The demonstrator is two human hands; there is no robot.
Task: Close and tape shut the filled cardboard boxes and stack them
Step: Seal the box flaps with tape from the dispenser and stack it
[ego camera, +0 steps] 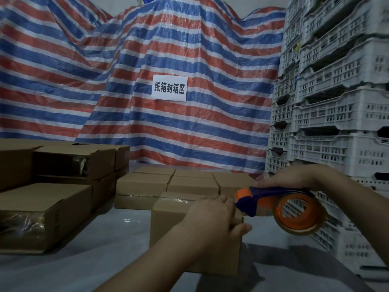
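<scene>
Fingers of our left hand lie together, bent down over the top near edge of the small cardboard box in front of us, with the thumb spread apart and pressed against the box's right side near its upper corner. From there the wrist runs straight back into our bare left forearm, which comes up from the lower middle of the view and crosses the box's front face.

Fingers of our right hand are curled over the top of the tape dispenser, clamped on its purple frame; the fingertips point left toward the orange-and-purple cutter head, which sits just beside our left knuckles at the box's top right corner. Below the hand hangs the orange hub with its roll of clear brown tape. Our right forearm slopes down and out to the right edge.

We see the box standing upright on the pale sheet-covered surface, flaps down, a shiny strip of tape showing along its top. Behind it sit low rows of closed cartons; at left, larger taped boxes are stacked. White plastic crates tower on the right, and a striped tarpaulin with a white paper sign hangs behind.
</scene>
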